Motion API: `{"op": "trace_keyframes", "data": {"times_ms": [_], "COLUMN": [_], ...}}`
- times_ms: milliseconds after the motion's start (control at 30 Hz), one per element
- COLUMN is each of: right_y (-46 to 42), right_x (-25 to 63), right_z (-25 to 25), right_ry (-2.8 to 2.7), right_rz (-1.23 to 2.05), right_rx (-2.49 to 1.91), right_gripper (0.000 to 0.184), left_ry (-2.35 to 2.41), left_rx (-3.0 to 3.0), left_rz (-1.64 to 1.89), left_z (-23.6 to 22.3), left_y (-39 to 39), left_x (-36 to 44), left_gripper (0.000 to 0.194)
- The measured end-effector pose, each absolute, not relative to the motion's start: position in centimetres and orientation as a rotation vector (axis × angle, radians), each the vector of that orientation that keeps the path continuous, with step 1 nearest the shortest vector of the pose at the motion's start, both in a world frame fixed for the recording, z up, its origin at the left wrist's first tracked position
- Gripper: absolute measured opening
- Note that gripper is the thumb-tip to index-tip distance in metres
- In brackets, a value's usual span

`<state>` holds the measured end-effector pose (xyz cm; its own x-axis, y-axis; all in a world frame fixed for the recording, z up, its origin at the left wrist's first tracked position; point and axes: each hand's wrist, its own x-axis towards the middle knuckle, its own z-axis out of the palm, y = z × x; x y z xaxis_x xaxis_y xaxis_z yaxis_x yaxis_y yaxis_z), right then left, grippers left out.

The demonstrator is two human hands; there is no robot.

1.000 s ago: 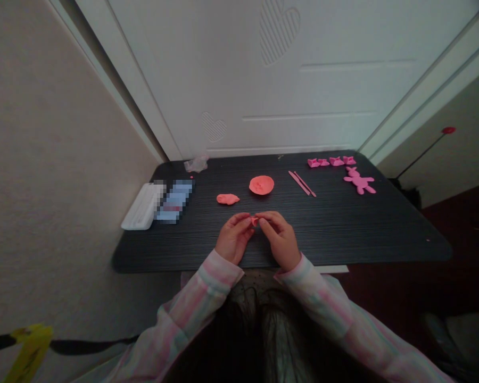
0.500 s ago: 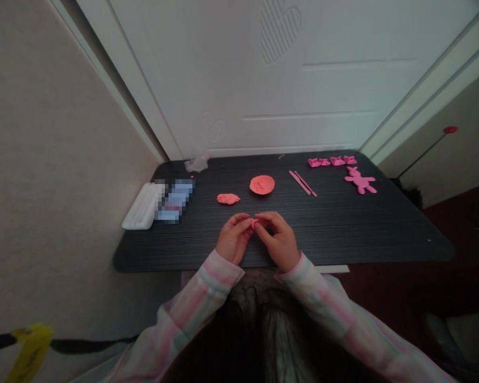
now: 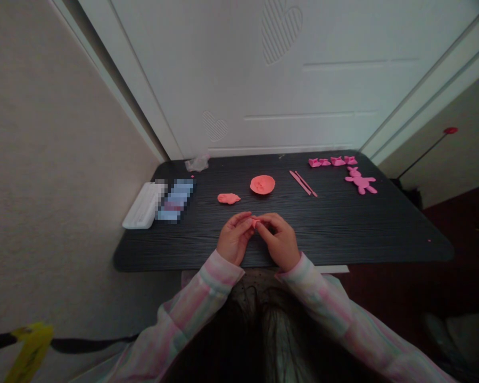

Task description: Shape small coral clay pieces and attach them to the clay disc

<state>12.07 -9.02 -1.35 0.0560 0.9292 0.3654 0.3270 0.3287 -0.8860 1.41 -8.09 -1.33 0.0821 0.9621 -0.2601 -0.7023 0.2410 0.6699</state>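
Observation:
Between my fingertips is a small piece of coral-pink modelling clay (image 3: 255, 222). My left hand (image 3: 234, 237) pinches it from the left, thumb and forefinger closed on it. My right hand (image 3: 278, 239) grips the same piece from the right; the fingers partly cover it, so its full shape is hidden. Just beyond my hands lies an oblong lump of coral clay (image 3: 228, 198). A shallow coral clay bowl (image 3: 262, 184) sits behind it to the right, with small bits or marks inside.
Two pink modelling tools (image 3: 302, 183) lie right of the bowl. Pink bow shapes (image 3: 337, 161) and a pink bear-like figure (image 3: 361, 181) are at the far right of the dark table (image 3: 367, 234). On the left are a white case (image 3: 140, 207), a blurred blue item (image 3: 177, 200) and a clear bag (image 3: 197, 163).
My fingers have shifted slightly around the small clay piece, and a little more of it shows at the top. The other things on the table stay where they were.

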Motion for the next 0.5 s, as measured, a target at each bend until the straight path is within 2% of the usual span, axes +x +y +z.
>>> {"op": "trace_keyframes", "data": {"times_ms": [200, 367, 500], "right_y": [-9.04, -9.08, -9.09], "right_x": [12.0, 11.9, 11.96], "right_z": [-1.52, -1.83, -1.89], "right_ry": [-1.476, -1.4, -1.405], "right_rz": [0.691, 0.782, 0.81], "right_rx": [-1.216, -1.223, -1.193], "right_gripper": [0.008, 0.017, 0.015], "left_ry": [0.764, 0.763, 0.756], "left_rx": [0.419, 0.385, 0.361], "left_rz": [1.335, 1.34, 1.328], "left_z": [-1.38, -1.55, -1.76], "left_y": [-8.15, -8.1, -8.02], "left_x": [1.54, 1.38, 1.25], "left_gripper": [0.02, 0.019, 0.017]}}
